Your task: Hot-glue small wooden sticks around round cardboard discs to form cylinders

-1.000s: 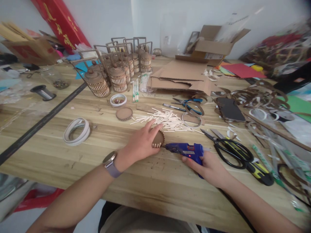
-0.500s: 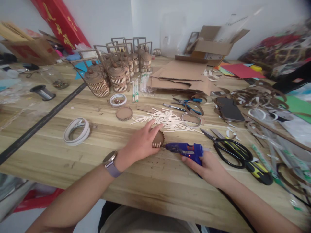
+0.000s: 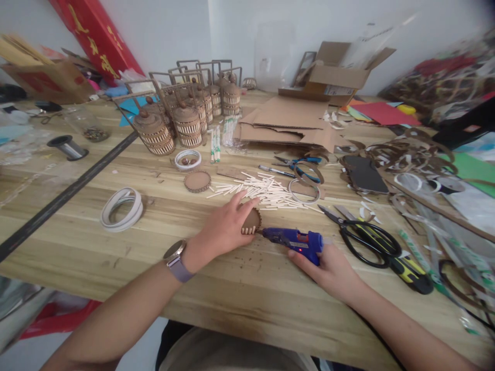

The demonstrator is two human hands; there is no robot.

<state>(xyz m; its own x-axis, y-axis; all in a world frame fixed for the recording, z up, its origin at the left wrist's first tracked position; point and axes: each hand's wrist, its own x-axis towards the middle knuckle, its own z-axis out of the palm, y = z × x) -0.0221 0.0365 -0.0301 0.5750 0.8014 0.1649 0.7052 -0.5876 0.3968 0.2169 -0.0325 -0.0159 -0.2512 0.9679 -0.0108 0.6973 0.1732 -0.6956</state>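
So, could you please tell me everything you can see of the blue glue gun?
The blue glue gun looks plastic, with a pale label and a lit red light on its side. The right hand holds its handle, mostly hiding it. Its nozzle points left at the rim of a brown disc; contact is unclear.

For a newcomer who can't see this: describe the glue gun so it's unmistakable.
On the wooden table, find the pile of pale sticks. Below and right of it, the right hand grips the glue gun, pointing it towards the left hand. Unlike the black-handled scissors to its right, it is blue with a red light.
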